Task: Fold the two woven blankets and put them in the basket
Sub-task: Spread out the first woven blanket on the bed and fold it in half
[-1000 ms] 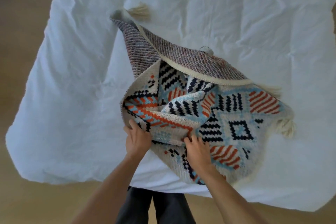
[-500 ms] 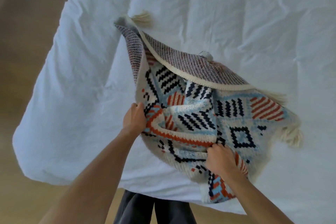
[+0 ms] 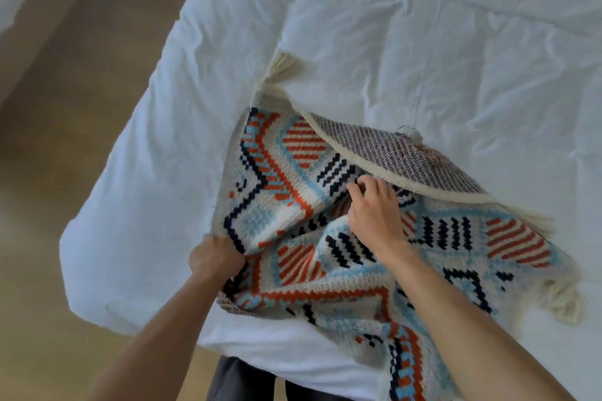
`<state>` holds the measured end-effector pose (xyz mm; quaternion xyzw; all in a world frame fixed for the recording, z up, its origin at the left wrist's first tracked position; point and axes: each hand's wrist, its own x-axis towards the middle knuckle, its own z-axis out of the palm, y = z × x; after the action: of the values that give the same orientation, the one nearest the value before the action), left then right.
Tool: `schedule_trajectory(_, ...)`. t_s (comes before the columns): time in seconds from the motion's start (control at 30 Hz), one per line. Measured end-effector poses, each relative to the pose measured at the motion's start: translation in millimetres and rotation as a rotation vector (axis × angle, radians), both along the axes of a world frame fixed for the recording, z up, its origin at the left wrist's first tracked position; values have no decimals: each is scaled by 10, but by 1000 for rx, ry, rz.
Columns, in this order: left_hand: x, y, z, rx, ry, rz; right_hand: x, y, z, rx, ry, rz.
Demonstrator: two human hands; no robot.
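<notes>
Gripping blanket (image 3: 280,172) edge, seemingly: left hand (image 3: 213,259).

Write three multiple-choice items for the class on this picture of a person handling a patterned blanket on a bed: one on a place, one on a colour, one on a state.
1. Where does the blanket lie?
A. on the floor
B. on the white bedding
C. in a basket

2. Which colour is absent from its pattern?
A. orange-red
B. light blue
C. green

3. What is the left hand doing?
A. gripping the blanket's edge
B. hanging idle
C. lying flat on the bedding

Answers:
1 B, as white bedding shows around it on three sides.
2 C, as the weave shows only orange-red, light blue, dark navy and cream.
3 A, as its fingers are curled round the near left edge.
</notes>
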<state>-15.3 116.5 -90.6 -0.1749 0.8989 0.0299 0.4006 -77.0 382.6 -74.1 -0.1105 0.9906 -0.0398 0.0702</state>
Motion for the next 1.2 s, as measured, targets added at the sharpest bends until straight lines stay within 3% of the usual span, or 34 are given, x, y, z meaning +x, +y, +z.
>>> schedule_trajectory(0.2, -664, -25, -164, 65, 226, -133, -566, -101, -2, 194, -99, -207)
schedule_trajectory(0.37, -1035, -41, -252, 153, 329, -213, -717, -131, -19, 382, -169, -198)
schedule_trajectory(0.47, -1250, 1, -262, 207, 467, -280, -582, -219, -37, 294, -103, -137)
schedule_trajectory(0.6, -1445, 230, -260, 329, 630, -590, -71, -329, -117, 65, -55, -102)
schedule_trajectory(0.83, -1539, 750, -185, 348, 625, -948, 21, -282, -24, -255, -46, -138)
schedule_trajectory(0.9, -1593, 868, -111, 293, 479, -1019, -94, -242, -10, -226, -29, -116)
schedule_trajectory(1.0, -1707, 884, -33, 221, 353, -901, -256, -89, -38, -103, -13, -207)
schedule_trajectory(1.2, -2127, 573, 57, 36, 433, -704, -487, 436, 3, 126, 0, -381)
